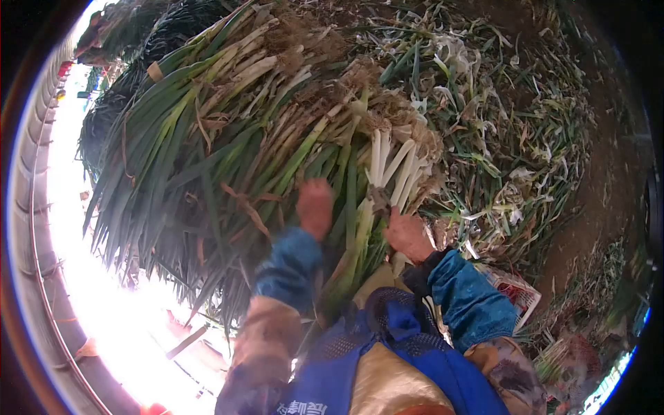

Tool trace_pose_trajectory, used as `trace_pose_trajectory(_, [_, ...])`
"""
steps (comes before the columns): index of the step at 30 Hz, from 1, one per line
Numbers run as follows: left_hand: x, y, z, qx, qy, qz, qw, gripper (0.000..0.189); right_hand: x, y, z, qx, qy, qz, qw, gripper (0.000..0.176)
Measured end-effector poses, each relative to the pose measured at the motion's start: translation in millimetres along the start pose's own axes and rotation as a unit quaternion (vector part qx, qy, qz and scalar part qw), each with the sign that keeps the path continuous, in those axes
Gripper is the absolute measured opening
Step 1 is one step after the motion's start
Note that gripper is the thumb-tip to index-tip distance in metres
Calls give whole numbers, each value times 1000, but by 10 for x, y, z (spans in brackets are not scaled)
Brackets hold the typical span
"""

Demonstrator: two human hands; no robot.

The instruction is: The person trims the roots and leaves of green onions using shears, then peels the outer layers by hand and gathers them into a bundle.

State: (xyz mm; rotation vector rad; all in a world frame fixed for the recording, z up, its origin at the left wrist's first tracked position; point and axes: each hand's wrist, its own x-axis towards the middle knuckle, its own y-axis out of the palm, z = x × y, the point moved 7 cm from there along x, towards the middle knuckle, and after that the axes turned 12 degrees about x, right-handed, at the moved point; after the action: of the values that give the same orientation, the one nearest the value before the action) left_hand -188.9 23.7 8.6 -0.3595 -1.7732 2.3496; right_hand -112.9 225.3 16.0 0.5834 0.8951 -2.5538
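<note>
Largest item: heap of leeks (207,149), lying mostly one way, leaves to the left and roots to the right. Probable reason: the root ends all face the same side, within easy reach. The litter (498,145) of trimmings spreads over the ground (588,200) beside the heap's root side, presumably dropped there to stay off the leaves. A crate (529,297) sits beyond the right sleeve (474,297), partly hidden by it.

White stalks (395,166) lie fanned at the heap's right edge, close in front of the person, likely for handling without a stretch.

Right hand (409,235): fingers curled in at the lower end of the stalks, by a small dark item (379,199); which of these it pinches, if either, cannot be told. Left hand (315,207): blurred, over the leaves near the heap's lower edge; finger spread and any hold cannot be told.
</note>
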Motion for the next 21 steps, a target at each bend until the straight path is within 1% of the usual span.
trace_pose_trajectory(1, [278, -368, 298, -122, -101, -46, 986, 18, -9, 37, 34, 10, -12, 5, 1000, 40])
trace_pose_trajectory(2, [495, -246, 458, -106, -119, -22, 987, 24, -6, 71, 54, 18, 17, 34, 999, 45])
trace_pose_trajectory(3, [645, -85, 626, -90, -136, 2, 987, 31, 1, 97, 102, 12, -30, 16, 999, 47])
trace_pose_trajectory(5, [772, 491, 818, -173, -161, 111, 965, 42, -10, 146, 135, 0, -119, -25, 993, 50])
trace_pose_trajectory(6, [766, 688, 828, -214, -172, 168, 947, 48, 0, 127, 160, 16, -115, -21, 993, 53])
trace_pose_trajectory(9, [671, 719, 823, -203, -136, 184, 952, 49, 7, 51, 431, 53, -114, 4, 992, 62])
trace_pose_trajectory(11, [550, 629, 841, -348, -150, 197, 904, 43, -75, 7, 665, 55, -121, 33, 991, 66])
trace_pose_trajectory(13, [391, 346, 794, -399, -151, 205, 881, 37, -181, 39, 819, 61, -96, 67, 991, 68])
trace_pose_trajectory(14, [284, 115, 736, -378, -147, 207, 890, 35, -222, 75, 850, 62, -83, 84, 991, 69])
trace_pose_trajectory(15, [161, -13, 684, -357, -142, 208, 899, 33, -247, 136, 818, 58, -108, 59, 991, 69])
trace_pose_trajectory(17, [-108, -47, 598, -443, -153, 166, 868, 36, -300, 295, 663, 45, -157, 9, 987, 68])
trace_pose_trajectory(19, [-348, 129, 537, -463, -172, 110, 862, 39, -267, 238, 682, 41, -55, 80, 994, 70])
trace_pose_trajectory(20, [-474, 389, 501, -441, -183, 75, 876, 41, -274, 223, 685, 39, -3, 113, 993, 71])
trace_pose_trajectory(21, [-552, 509, 464, -419, -192, 39, 887, 42, -358, 229, 694, 40, -2, 120, 992, 70])
